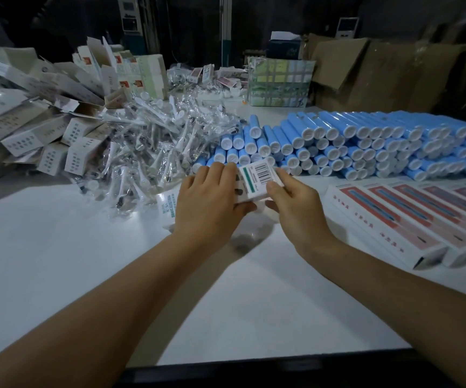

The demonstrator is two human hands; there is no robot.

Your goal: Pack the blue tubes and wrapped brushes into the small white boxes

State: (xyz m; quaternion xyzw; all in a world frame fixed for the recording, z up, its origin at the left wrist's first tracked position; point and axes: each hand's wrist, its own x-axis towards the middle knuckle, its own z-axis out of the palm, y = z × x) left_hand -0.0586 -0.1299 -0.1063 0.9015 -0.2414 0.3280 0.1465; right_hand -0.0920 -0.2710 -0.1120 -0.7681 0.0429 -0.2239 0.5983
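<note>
Two hands were in view at the centre of the frame, both grasping one small white box (257,180) with a barcode label on its upper face. The left hand (212,197) held the box with fingers curled over its left side and thumb beneath; the right hand (293,203) pinched its right end between thumb and fingers. The box was held just above the white bench (86,275), directly in front of the blue tubes.

The blue tubes (366,147) lay stacked in one long pile across the centre right, white caps facing the camera; far too many to count exactly. One heap of wrapped brushes (147,147) lay at centre left, touching the tubes' left end; number uncountable. One heap of open white boxes (44,130) filled the upper left. At least six flat red-and-white boxes (411,219) lay side by side at the right edge. One brown carton (380,74) stood at the upper right.
</note>
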